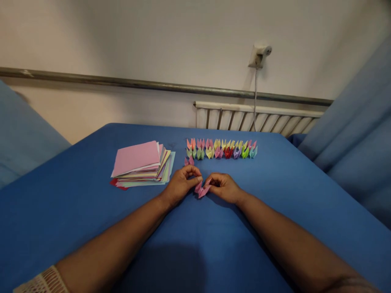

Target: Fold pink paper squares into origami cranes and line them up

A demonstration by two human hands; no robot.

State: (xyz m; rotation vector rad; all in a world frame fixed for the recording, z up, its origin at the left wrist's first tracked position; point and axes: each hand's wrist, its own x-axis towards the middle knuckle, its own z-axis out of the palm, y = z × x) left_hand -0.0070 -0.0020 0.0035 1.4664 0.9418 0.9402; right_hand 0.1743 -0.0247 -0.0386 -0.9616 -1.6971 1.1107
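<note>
A pink origami crane (201,191) is held between my two hands, just above or on the blue table. My left hand (183,181) pinches its left side between thumb and fingers. On the other side, my right hand (224,187) is closed on its right part. Just beyond my left fingers stands another pink folded crane (189,161), partly hidden by them. Farther back, several folded paper cranes (228,152) in red, green, yellow, purple and blue stand in two rows.
Left of my hands lies a thick, uneven stack of coloured paper (137,158), pink on top. The blue-covered table (195,236) ends near a radiator (259,114). A metal rail (146,84) and a socket with a plug (258,57) are on the wall. Blue curtains (360,106) hang at both sides.
</note>
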